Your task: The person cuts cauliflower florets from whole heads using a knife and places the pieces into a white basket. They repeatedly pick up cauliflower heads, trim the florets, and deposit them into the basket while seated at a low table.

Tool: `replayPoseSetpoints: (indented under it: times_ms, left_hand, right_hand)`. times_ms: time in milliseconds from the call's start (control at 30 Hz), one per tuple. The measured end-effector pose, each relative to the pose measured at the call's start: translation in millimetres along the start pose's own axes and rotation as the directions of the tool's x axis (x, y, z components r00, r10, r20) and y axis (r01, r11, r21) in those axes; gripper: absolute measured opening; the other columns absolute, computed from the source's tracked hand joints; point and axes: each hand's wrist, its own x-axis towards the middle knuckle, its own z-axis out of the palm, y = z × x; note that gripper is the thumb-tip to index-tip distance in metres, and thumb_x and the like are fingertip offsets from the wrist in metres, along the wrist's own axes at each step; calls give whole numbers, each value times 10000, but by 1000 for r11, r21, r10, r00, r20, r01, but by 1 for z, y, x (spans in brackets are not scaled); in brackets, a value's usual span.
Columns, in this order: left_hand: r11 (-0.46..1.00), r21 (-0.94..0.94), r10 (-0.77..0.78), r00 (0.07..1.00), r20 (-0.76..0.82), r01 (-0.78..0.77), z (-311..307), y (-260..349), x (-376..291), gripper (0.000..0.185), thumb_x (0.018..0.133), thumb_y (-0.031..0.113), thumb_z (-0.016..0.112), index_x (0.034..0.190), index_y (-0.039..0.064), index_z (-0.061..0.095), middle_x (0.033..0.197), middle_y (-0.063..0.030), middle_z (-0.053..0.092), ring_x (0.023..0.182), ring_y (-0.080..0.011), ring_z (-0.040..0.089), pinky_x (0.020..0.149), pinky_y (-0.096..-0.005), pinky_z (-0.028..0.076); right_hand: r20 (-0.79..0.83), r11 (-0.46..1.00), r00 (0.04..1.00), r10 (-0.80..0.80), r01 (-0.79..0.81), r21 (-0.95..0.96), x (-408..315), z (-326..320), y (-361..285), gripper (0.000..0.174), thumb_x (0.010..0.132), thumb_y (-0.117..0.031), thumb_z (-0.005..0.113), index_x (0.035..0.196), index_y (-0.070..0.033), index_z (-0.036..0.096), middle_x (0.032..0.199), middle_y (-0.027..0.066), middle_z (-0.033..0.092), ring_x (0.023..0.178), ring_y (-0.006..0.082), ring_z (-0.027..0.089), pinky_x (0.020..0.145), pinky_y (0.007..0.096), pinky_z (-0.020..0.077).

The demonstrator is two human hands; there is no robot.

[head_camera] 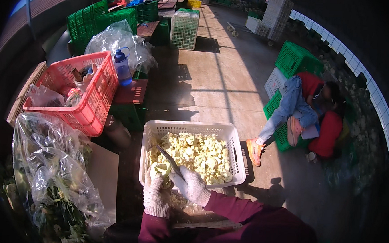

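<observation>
My left hand, in a white knit glove, grips a pale green piece of cauliflower at the near left corner of a white plastic crate. A knife is held in my gloved right hand, its dark blade pointing up and left above the crate. The two hands are close together, with the blade just beyond the piece. Many cut cauliflower florets fill the bottom of the crate. My fingers partly hide the held piece and the knife's handle.
On the left, a red plastic crate holds bags and other items, beside a blue water bottle. Clear plastic sheeting covers leafy cauliflower nearer me. Two people sit by green crates at right. A crate stack stands ahead.
</observation>
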Motion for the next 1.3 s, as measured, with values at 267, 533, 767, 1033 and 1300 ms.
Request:
replayPoseSetpoints:
  times_ms: [267,533,767,1033,1300]
  left_hand:
    - [997,-66,-27,996,86,33,-5,21,15,620,1005,339,673,1519,85,434,1495,-176,491,1334,-371,530,1117,-608,454]
    - [998,-59,-7,989,146,16,7,20,18,729,982,348,703,1559,56,366,1554,-180,430,1376,-383,489,1135,-629,420]
    - [998,-38,-37,988,149,43,10,9,17,614,986,159,633,1532,25,386,1468,-140,510,1319,-311,536,1109,-555,477]
    - [999,22,-49,993,103,46,-7,-12,35,762,908,141,728,1554,5,346,1466,-166,520,1276,-305,577,1096,-528,477]
    - [996,13,-95,990,109,94,-16,-30,41,729,905,107,703,1545,15,367,1500,-147,505,1357,-309,524,1140,-498,444]
  right_hand:
    - [62,897,951,-302,306,-320,-20,-24,-7,175,1004,-163,641,1001,10,616,719,180,648,613,344,671,541,431,518]
    - [72,841,961,-266,268,-470,-15,-10,7,122,950,-120,711,942,-13,652,685,188,641,597,355,665,544,434,505]
    - [161,853,984,77,19,-522,-8,-4,13,333,1042,-284,565,984,41,608,655,227,615,658,410,682,603,482,538]
    - [284,885,953,110,36,-465,3,-1,37,330,1067,-286,502,991,34,535,687,227,611,673,428,658,607,495,515]
    - [313,835,939,145,54,-548,8,-13,54,366,1062,-312,491,961,37,527,688,251,597,664,428,646,624,506,511]
